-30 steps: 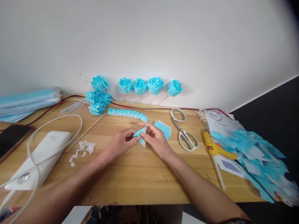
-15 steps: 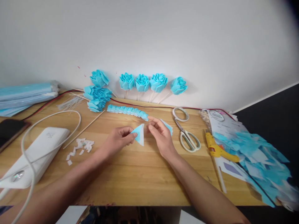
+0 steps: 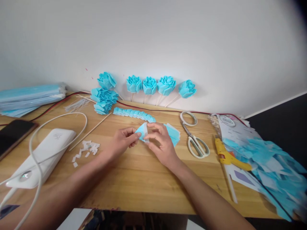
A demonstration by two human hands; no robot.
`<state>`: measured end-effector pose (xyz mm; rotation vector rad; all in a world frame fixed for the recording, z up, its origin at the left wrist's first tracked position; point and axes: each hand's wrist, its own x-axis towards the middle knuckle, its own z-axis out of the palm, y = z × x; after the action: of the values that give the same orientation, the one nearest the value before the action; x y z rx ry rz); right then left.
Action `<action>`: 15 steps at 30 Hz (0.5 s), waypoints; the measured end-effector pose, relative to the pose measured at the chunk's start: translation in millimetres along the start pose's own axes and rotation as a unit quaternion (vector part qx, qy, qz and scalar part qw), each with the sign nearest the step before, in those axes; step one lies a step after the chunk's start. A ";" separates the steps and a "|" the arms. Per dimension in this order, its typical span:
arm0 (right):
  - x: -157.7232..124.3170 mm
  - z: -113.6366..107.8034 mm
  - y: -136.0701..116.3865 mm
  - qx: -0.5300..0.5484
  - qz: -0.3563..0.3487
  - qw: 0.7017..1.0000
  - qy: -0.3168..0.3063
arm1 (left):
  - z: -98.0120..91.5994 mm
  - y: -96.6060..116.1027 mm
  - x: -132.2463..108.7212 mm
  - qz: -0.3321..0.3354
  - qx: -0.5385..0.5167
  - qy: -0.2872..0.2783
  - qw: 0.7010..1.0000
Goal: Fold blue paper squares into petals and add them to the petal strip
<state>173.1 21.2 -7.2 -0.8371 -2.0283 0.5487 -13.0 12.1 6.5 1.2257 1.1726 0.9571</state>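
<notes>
My left hand (image 3: pixel 121 142) pinches a small fan-shaped piece of blue fabric (image 3: pixel 141 130) with a white edge, between thumb and fingers. At its white edge, the curled fingertips of my right hand (image 3: pixel 164 145) touch the same piece. Flat blue pieces (image 3: pixel 174 134) lie on the table just beyond my right hand, partly covered by it. Behind my hands runs a row of small folded blue petals (image 3: pixel 134 113). Scissors (image 3: pixel 197 146) with pale handles lie to the right, their tips by a roll of tape (image 3: pixel 196 119).
Blue fabric flowers (image 3: pixel 166 85) on sticks lean against the wall, with more piled (image 3: pixel 104 95) at left. A white power bank (image 3: pixel 48 153), cable, phone (image 3: pixel 15 135), stick and white scraps (image 3: pixel 87 147) lie left. Right are a yellow glue gun (image 3: pixel 223 153) and heaped blue fabric (image 3: pixel 275 169).
My right hand has come to the white edge of the blue piece, which is now tilted and more curved. The view has shifted slightly left.
</notes>
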 end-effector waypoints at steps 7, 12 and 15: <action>-0.3 -0.4 0.5 0.053 0.074 0.996 0.007 | 2.7 2.8 0.0 0.011 0.028 -0.010 0.999; -1.4 3.4 2.7 0.126 0.135 0.983 0.014 | 4.5 3.6 -0.2 0.023 0.043 -0.015 0.999; -2.3 7.5 4.6 0.208 0.181 0.961 0.016 | 4.7 2.3 0.0 0.024 0.053 -0.016 0.998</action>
<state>169.5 22.1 -15.4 -0.9488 -1.6463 1.1145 -8.3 11.5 8.6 1.3541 1.1858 0.9162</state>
